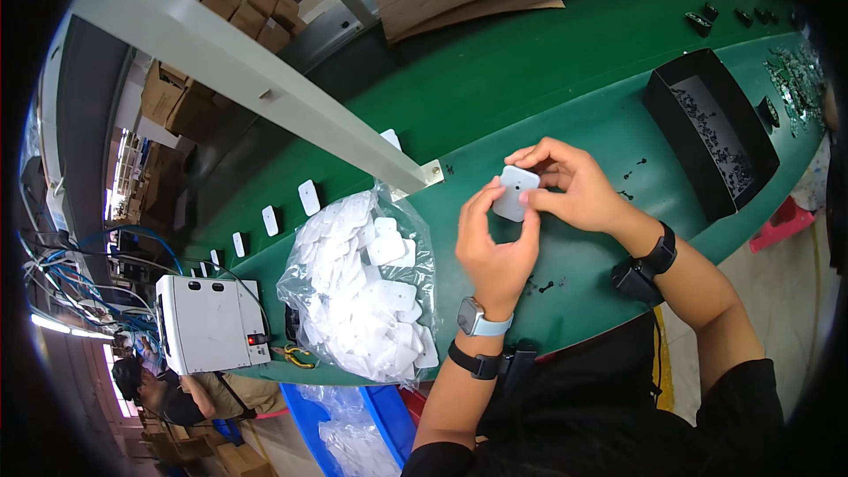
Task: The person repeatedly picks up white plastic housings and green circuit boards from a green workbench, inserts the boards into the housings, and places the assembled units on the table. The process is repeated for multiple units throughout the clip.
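Note:
Above the green table (468, 150), both my hands grip a small white plastic casing (512, 198) with rounded corners and a tiny dark hole in its face. My left hand (496, 256) pinches its left and lower edges between fingers and thumb. On the other side, my right hand (579, 190) has its thumb on the casing's face and its fingers at the upper right edge. A clear bag (362, 296) of many similar white pieces lies left of my left hand. Small black parts (547, 286) are scattered near my wrists.
A black box (658, 93) of small black parts stands at the right, with a pile of clear pieces (792, 79) beyond it. White casings (307, 198) sit along the green belt (442, 71). A slanted metal post (256, 79), a white machine (208, 327) and a blue bin (389, 420) are at left.

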A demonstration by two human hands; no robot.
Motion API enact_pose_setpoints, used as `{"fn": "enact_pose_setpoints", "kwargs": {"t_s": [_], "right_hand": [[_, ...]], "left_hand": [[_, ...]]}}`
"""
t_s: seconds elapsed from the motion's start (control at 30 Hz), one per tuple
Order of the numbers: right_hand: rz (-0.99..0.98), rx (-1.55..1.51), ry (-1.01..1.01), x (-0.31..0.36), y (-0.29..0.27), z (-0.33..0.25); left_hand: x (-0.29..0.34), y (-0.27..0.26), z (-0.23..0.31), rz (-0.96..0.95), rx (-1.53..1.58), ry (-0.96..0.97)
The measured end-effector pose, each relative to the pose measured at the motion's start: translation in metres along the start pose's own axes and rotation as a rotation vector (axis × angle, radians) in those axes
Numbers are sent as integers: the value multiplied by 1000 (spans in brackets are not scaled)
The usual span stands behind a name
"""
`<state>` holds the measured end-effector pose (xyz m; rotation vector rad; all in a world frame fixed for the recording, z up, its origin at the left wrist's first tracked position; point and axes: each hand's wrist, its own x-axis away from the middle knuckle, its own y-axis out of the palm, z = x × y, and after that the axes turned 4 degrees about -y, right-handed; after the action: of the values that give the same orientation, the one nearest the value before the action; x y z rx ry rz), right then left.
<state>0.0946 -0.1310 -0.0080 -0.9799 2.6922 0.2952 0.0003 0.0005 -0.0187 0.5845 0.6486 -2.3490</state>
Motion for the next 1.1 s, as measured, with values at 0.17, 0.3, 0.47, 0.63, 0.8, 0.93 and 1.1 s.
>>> {"fn": "enact_pose_setpoints", "kwargs": {"t_s": [0.17,0.3,0.47,0.63,0.8,0.93,1.1], "right_hand": [[27,88,19,-47,-7,22],[-70,490,111,-126,-17,42],[-186,651,128,-160,-39,76],[-119,668,156,-152,-42,62],[60,691,-152,-103,5,7],[-194,665,-421,-41,0,-10],[-212,437,-129,1,-17,-6]], "left_hand": [[-3,3,4,39,-21,12],[-2,-5,6,43,13,-16],[0,-4,4,28,19,-15],[2,-1,8,17,17,-36],[-2,-11,-6,94,-186,-40],[-9,-36,-10,15,-541,-148],[-6,-90,-24,-160,-967,-175]]}}
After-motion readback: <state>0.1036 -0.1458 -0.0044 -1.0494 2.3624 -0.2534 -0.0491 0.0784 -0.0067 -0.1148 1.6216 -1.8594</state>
